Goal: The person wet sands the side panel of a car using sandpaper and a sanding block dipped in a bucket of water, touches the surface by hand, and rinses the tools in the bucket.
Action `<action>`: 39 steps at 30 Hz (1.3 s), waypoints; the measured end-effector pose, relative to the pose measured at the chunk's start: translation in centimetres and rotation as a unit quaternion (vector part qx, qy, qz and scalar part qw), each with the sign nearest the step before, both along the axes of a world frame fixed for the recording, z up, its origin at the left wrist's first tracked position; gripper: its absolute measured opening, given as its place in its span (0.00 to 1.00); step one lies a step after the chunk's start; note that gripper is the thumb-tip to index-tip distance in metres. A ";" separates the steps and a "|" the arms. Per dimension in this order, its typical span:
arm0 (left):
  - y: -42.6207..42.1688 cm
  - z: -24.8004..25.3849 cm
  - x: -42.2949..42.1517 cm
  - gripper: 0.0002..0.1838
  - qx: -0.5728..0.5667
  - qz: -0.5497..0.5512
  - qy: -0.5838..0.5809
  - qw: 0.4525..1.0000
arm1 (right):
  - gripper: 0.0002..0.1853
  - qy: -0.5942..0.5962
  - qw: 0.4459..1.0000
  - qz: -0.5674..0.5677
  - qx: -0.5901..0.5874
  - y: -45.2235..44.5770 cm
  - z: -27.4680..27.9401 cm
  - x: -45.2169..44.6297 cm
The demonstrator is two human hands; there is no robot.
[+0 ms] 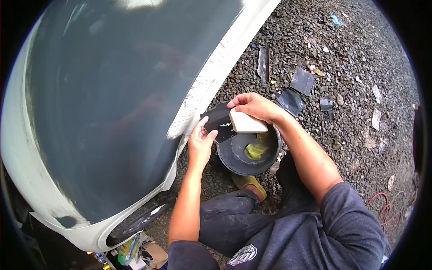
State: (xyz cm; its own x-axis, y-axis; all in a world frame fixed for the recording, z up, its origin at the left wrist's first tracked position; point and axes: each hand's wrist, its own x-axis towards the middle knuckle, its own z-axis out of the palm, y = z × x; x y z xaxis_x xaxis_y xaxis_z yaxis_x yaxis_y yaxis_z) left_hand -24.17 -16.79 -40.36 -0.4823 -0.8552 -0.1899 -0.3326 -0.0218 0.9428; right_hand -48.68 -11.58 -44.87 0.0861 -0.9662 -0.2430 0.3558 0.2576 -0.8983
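A dark sheet of sandpaper point(218, 119) is stretched between my hands above a black bucket point(228, 155). My left hand point(200, 143) pinches its left edge between thumb and fingers. At the sheet's far right edge, the fingertips of my right hand point(256, 107) close on the paper. A cream-coloured sanding block point(249, 123) sits under that same hand, against the sheet, its far side hidden by the palm. Inside the bucket lies something soft and yellow-green point(255, 151), apparently in water; its kind is unclear.
A white car body panel with a large dark grey area point(117, 99) fills the left side. Gravel point(351, 130) covers the ground, scattered with broken black pieces point(302, 81). A red hose point(384, 209) coils at right. Bottles and cardboard point(155, 254) lie near the wheel point(144, 221).
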 end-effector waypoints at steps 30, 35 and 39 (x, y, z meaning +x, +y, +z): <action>0.6 1.2 -1.6 0.09 0.069 0.033 0.113 0.991 | 0.13 0.016 0.995 0.048 -0.086 0.5 0.1 4.6; 1.1 0.8 -1.7 0.12 0.055 0.054 0.071 0.994 | 0.19 0.181 0.978 0.034 -0.094 1.0 0.7 4.6; 0.2 1.2 -1.0 0.16 0.088 0.039 0.094 0.991 | 0.21 0.130 0.988 0.027 -0.081 0.9 0.7 4.2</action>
